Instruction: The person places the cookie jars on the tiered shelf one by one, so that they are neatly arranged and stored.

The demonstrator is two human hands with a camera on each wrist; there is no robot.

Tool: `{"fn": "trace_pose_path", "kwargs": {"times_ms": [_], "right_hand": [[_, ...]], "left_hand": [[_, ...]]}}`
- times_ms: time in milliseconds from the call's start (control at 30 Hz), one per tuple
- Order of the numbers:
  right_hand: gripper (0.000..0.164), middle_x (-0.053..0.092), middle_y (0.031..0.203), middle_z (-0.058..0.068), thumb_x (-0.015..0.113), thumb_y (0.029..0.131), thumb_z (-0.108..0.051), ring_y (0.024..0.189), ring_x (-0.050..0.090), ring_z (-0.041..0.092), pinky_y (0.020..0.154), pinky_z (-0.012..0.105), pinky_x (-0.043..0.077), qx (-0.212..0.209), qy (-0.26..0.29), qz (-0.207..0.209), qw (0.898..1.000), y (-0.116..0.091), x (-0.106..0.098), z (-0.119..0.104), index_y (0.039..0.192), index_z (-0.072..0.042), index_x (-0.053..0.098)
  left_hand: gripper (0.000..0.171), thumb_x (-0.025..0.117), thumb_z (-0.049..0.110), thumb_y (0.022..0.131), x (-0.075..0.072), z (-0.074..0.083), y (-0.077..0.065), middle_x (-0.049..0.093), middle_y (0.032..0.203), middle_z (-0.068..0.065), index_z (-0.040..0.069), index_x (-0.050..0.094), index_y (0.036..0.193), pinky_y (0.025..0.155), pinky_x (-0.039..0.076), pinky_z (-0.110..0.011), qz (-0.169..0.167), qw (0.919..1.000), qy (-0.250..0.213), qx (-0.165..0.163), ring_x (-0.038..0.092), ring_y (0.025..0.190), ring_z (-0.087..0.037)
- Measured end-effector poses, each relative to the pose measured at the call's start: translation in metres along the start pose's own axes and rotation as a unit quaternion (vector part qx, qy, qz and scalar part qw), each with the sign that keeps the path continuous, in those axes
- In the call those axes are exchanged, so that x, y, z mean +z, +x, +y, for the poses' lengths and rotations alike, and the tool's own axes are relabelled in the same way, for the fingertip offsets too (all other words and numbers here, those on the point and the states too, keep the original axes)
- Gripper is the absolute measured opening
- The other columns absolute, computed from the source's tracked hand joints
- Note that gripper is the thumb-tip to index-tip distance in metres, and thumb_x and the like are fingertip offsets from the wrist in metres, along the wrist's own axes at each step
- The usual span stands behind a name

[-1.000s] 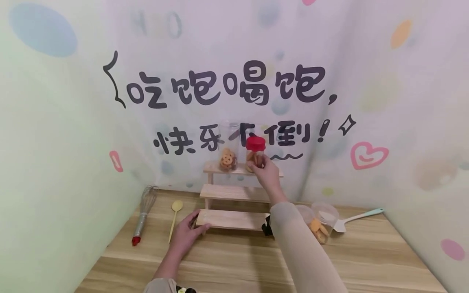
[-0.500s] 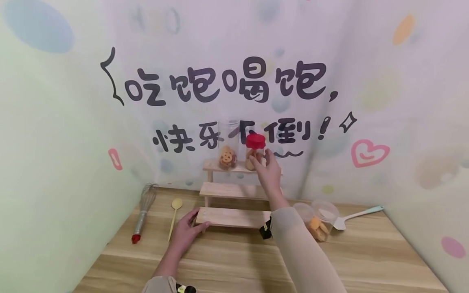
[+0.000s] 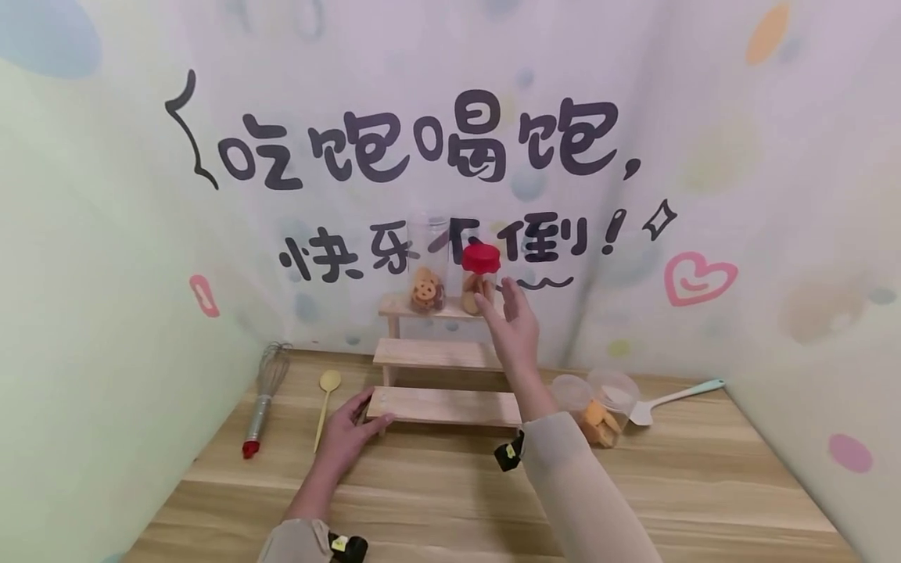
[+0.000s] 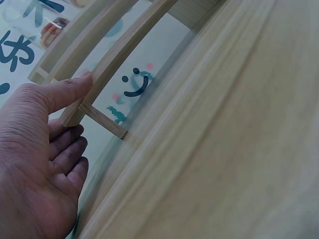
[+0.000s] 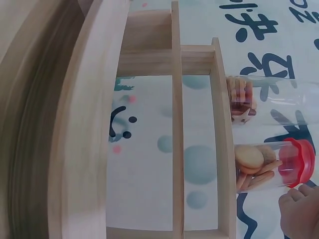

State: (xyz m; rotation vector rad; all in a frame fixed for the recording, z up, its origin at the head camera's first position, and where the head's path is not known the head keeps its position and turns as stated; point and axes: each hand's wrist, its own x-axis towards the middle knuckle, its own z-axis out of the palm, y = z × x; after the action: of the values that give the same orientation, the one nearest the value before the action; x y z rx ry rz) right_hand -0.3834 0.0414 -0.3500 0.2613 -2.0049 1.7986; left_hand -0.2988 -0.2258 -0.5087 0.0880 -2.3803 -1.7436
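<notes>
A three-step wooden display stand (image 3: 445,405) stands against the back wall. My left hand (image 3: 342,432) grips the left end of its lowest step; in the left wrist view the thumb lies over the board and the fingers bend beneath it. On the top step is a clear jar of cookies with a red lid (image 3: 481,258). Beside that jar is my right hand (image 3: 517,335), thumb and fingers spread apart, holding nothing. To the left of the red-lidded jar stands a taller clear jar (image 3: 427,262) with cookies at its bottom, upright on the same step.
A whisk (image 3: 263,403) and a yellow spoon (image 3: 324,403) lie on the wooden table (image 3: 422,493) at left. To the right, a clear tub (image 3: 611,410) containing orange cookies lies near a spatula (image 3: 672,401). A printed cloth (image 3: 394,62) hangs behind.
My right hand has let go of the red-lidded jar and drawn slightly back to its right, fingers spreading. The left hand keeps its grip on the stand. The head view has shifted a little.
</notes>
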Motion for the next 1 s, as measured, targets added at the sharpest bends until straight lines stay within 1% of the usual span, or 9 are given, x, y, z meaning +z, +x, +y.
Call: {"fn": "trace_pose_path", "kwargs": {"times_ms": [200,333,467,633,767,833,867,900,1000], "right_hand": [[0.083,0.048,0.149,-0.001,0.076,0.077,-0.052,0.140,0.043,0.013,0.120,0.034,0.033,-0.012,0.022,-0.010,1.000,-0.013,-0.010,0.002,0.145,-0.017,0.044],[0.080,0.049,0.148,0.001,0.075,0.079,-0.050,0.139,0.044,0.013,0.120,0.034,0.033,-0.008,0.031,-0.023,0.999,-0.025,-0.017,0.005,0.144,-0.016,0.044],[0.073,0.049,0.148,-0.001,0.074,0.082,-0.046,0.140,0.043,0.012,0.120,0.035,0.032,-0.011,0.032,-0.035,0.999,-0.036,-0.026,0.008,0.144,-0.020,0.044],[0.062,0.052,0.145,-0.004,0.072,0.086,-0.039,0.138,0.045,0.011,0.120,0.036,0.033,-0.034,0.016,-0.014,0.999,-0.047,-0.044,0.018,0.141,-0.023,0.047],[0.059,0.052,0.144,-0.006,0.071,0.087,-0.037,0.138,0.045,0.011,0.120,0.035,0.033,-0.033,0.012,0.007,0.999,-0.056,-0.060,0.026,0.140,-0.023,0.049],[0.058,0.052,0.145,-0.005,0.071,0.088,-0.035,0.139,0.043,0.013,0.120,0.036,0.032,-0.030,-0.005,0.006,1.000,-0.062,-0.070,0.025,0.140,-0.021,0.050],[0.055,0.053,0.143,-0.006,0.070,0.089,-0.036,0.138,0.045,0.013,0.118,0.036,0.035,-0.037,-0.026,0.011,0.999,-0.063,-0.076,0.028,0.139,-0.022,0.051],[0.052,0.055,0.141,-0.006,0.069,0.089,-0.036,0.125,0.057,0.014,0.110,0.034,0.046,-0.048,-0.052,0.017,0.997,-0.063,-0.082,0.031,0.137,-0.022,0.054],[0.044,0.060,0.136,-0.005,0.066,0.091,-0.038,0.119,0.061,0.017,0.101,0.037,0.051,-0.080,-0.127,0.030,0.988,-0.061,-0.099,0.042,0.131,-0.023,0.059]], "left_hand": [[0.084,0.081,0.044,0.074,0.005,-0.002,-0.003,0.042,0.152,-0.012,0.014,0.046,0.144,0.117,0.035,-0.040,0.006,0.9999,0.011,-0.006,0.038,0.142,-0.026],[0.086,0.080,0.046,0.075,0.004,-0.003,-0.004,0.039,0.153,-0.012,0.013,0.044,0.145,0.117,0.035,-0.041,0.001,0.9998,0.020,-0.008,0.036,0.143,-0.026],[0.086,0.080,0.047,0.074,0.001,-0.004,-0.003,0.040,0.153,-0.012,0.014,0.044,0.145,0.116,0.036,-0.040,0.007,0.9998,0.019,-0.004,0.037,0.143,-0.025],[0.088,0.080,0.047,0.074,0.002,-0.003,-0.001,0.039,0.153,-0.013,0.013,0.043,0.146,0.117,0.035,-0.041,0.004,0.9997,0.023,-0.001,0.036,0.143,-0.026],[0.087,0.080,0.046,0.075,0.003,-0.002,-0.002,0.038,0.154,-0.012,0.013,0.043,0.146,0.117,0.034,-0.040,0.002,0.9997,0.021,-0.006,0.035,0.144,-0.026],[0.086,0.080,0.046,0.074,0.003,-0.002,-0.003,0.039,0.154,-0.012,0.014,0.043,0.145,0.117,0.034,-0.040,0.002,0.9998,0.021,-0.006,0.036,0.143,-0.026],[0.087,0.080,0.047,0.074,0.003,-0.002,-0.003,0.038,0.154,-0.012,0.014,0.043,0.145,0.117,0.034,-0.040,0.001,0.9998,0.021,-0.008,0.036,0.144,-0.026],[0.087,0.080,0.047,0.074,0.003,-0.002,-0.003,0.038,0.154,-0.012,0.014,0.043,0.146,0.117,0.035,-0.040,-0.001,0.9997,0.022,-0.009,0.036,0.144,-0.026],[0.088,0.079,0.049,0.074,0.002,-0.001,-0.002,0.038,0.155,-0.012,0.016,0.042,0.146,0.117,0.035,-0.040,-0.002,0.9996,0.027,-0.010,0.035,0.144,-0.026]]}}
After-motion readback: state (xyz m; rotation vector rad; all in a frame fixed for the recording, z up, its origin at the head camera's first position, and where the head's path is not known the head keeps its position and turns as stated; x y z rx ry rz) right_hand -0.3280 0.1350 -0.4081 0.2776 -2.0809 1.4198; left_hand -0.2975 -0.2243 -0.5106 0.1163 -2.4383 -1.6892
